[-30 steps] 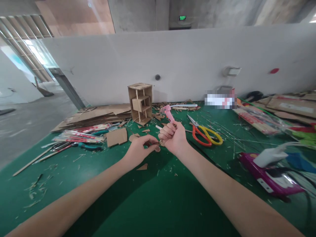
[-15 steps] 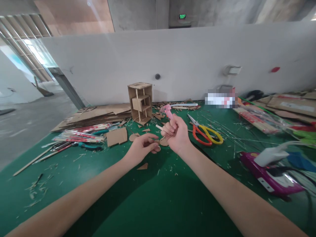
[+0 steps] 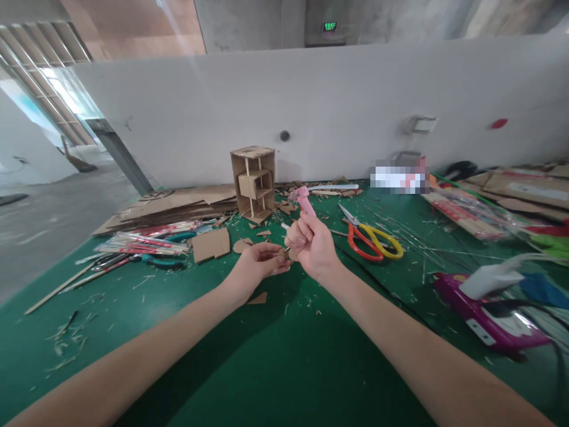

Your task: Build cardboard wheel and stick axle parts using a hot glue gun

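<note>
Brought closer together since half a second ago: right hand and left hand, fingertips now almost meeting above green bench. Closed in right hand: pink glue gun, gripped by its handle, head pointing left. Pinched at left fingertips: small brown piece, mostly hidden, too small to name. Beyond both hands: cardboard box with shelves, upright, scraps beside it. Near left hand: flat cardboard sheet. Farther left: teal-handled pliers. Right of right hand: scissors, one handle orange, one yellow. Far right: purple power strip, white plug seated in it.
</note>
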A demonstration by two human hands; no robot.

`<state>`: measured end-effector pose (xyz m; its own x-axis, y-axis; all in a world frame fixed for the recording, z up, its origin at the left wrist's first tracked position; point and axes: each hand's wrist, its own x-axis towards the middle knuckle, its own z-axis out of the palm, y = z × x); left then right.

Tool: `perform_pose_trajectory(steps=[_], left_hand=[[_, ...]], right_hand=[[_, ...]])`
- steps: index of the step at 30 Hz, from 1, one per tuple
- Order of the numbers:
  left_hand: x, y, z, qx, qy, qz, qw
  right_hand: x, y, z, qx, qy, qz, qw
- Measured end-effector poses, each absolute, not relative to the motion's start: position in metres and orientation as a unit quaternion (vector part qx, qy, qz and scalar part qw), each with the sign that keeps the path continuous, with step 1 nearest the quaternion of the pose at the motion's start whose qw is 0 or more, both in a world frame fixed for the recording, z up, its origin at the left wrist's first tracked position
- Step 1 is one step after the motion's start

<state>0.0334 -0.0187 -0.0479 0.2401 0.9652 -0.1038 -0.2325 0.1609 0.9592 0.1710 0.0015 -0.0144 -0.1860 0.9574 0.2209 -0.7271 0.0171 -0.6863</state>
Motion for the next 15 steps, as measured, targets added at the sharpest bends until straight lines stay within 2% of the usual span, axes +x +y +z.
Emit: perform_pose_trajectory(steps=[11,15], left_hand=[[0.0346,-0.0214,-0.0437,0.462,0.426,0.429,0.649],[0.0296,-0.0173,-0.0456,0.551,0.437,0.399,0.589]], right_hand=[[0.1696,-0.0012,-0.0125,-0.176,-0.390,0.652,0.626],[0.1717,0.0027,-0.0161,-0.210,-0.412,0.626,0.628]])
